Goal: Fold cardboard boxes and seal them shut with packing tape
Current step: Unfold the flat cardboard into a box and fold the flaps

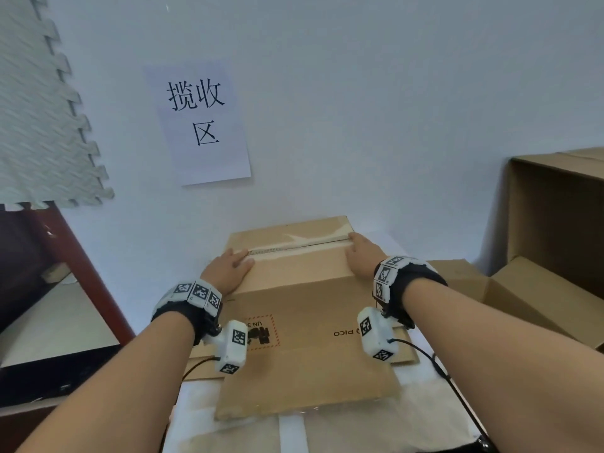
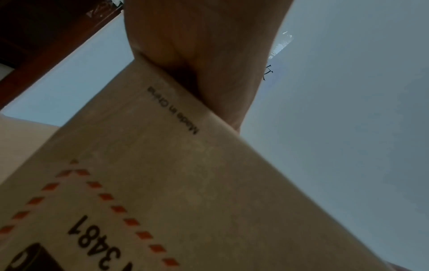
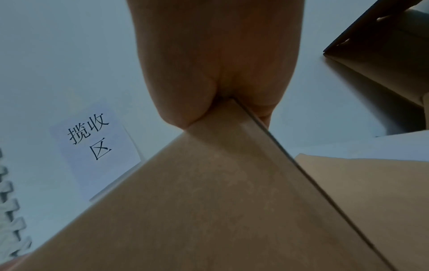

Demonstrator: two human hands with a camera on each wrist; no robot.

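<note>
A cardboard box [image 1: 294,289] is being held closed on the white-covered bench [image 1: 425,403], near the wall, with its two top flaps meeting along a seam [image 1: 297,248] where torn paper is showing and no fresh tape is being seen. The left hand [image 1: 228,269] is being pressed flat on the left end of the top, fingers straight; the right hand [image 1: 361,256] is being laid likewise on the right end, fingers reaching the seam, so neither grip is being closed around anything. A loose lower flap [image 1: 307,384] is lying outward toward the person. Other open boxes [image 1: 555,223] are standing to the right, and a paper sign [image 1: 199,119] is hanging on the wall. No tape roll is in view; if either hand is lifted to fetch one, the flaps are likely to spring up and the seam to gape.
</note>
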